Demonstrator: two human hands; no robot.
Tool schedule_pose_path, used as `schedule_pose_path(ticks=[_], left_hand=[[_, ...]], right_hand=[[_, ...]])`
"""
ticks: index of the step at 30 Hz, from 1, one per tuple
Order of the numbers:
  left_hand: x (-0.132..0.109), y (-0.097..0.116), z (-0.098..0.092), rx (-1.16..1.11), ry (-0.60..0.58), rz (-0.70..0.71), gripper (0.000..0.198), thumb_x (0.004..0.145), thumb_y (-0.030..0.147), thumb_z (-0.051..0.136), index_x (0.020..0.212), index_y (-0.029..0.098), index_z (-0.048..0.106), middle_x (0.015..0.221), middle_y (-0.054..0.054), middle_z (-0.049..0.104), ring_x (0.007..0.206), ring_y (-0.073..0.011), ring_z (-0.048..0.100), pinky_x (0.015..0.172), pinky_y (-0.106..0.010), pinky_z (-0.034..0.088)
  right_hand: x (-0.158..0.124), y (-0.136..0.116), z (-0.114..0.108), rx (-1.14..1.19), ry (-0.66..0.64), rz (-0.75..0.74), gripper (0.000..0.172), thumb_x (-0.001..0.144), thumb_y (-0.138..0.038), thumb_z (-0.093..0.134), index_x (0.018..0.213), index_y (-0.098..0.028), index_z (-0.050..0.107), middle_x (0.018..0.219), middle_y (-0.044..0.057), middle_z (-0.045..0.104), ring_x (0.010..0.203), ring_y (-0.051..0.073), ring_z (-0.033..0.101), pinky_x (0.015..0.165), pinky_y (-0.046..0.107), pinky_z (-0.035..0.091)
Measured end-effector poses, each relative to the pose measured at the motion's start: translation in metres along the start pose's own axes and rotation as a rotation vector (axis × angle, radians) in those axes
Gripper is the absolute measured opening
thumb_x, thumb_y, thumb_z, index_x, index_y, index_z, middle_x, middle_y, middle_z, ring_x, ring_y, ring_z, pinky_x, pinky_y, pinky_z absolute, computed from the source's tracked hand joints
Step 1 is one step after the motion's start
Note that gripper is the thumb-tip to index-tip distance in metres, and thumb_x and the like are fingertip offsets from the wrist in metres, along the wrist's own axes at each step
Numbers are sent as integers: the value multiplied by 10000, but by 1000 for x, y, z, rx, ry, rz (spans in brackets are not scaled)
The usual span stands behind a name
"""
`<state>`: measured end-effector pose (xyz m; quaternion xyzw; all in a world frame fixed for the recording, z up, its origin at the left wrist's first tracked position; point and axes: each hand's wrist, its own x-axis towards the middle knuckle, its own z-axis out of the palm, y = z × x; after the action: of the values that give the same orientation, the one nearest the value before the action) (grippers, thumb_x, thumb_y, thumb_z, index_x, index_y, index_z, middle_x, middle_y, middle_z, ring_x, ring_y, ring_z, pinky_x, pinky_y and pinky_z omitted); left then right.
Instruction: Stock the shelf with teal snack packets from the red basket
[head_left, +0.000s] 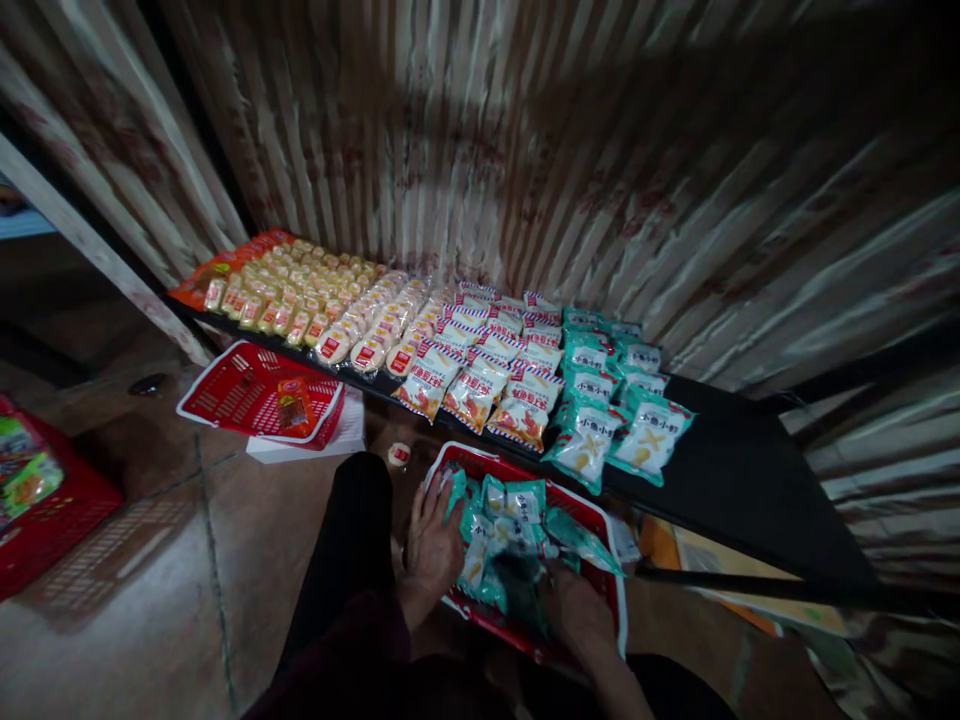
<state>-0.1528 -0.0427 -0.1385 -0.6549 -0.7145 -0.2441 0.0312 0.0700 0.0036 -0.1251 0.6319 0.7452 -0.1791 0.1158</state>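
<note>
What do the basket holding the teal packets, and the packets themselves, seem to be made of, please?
The basket looks like hard, smooth plastic, judging by its red wall and pale, moulded-looking rim. The teal packets are probably thin plastic film; crinkles and highlights suggest a glossy finish.

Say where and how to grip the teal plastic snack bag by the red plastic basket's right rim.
Probably pinch the teal plastic snack bag by its right end, from above: it slants, that end reaching the rim of the red basket.
</note>
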Motion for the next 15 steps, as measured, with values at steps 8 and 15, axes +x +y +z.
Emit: schedule_pose_path(ticks=[8, 15], left_hand=[[133, -49, -42, 15, 352, -156, 555, 848, 366, 574, 1377, 235, 467, 1569, -131, 182, 1440, -375, 125, 1103, -569, 284], [156, -72, -28, 62, 309, -98, 541, 844, 361, 554, 1368, 244, 486, 1520, -148, 314, 1395, -362, 280, 1022, -505, 379]], right_hand=[[61, -142, -109, 216, 912, -596, 449, 932, -325, 463, 1358, -188, 491, 1496, 126, 378, 1412, 302, 264, 1110, 527, 302], [130, -182, -113, 37, 923, -452, 454, 942, -304, 438, 1387, -220, 461, 1557, 94, 258, 1444, 346, 105, 1101, 589, 241]])
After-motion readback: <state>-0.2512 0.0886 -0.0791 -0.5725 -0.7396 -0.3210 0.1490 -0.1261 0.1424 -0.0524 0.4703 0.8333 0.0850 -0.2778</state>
